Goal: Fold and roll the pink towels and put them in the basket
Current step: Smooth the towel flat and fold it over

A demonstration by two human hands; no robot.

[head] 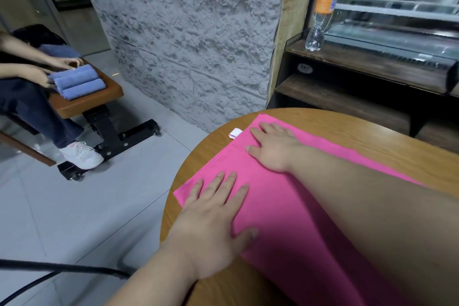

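Head cam, only view I've got: the pink towel [285, 206] lies flat across the round table [372, 131] in the lower right of the frame. Both hands are pressing on it with straight fingers, nothing gripped. The left hand [213, 213] is near the lower-centre corner and the right hand [273, 149] is further up by the white tag [235, 133]. My worry: that near corner sits right at the table's rim, so a sloppy fold could drag it off. No basket in sight either.
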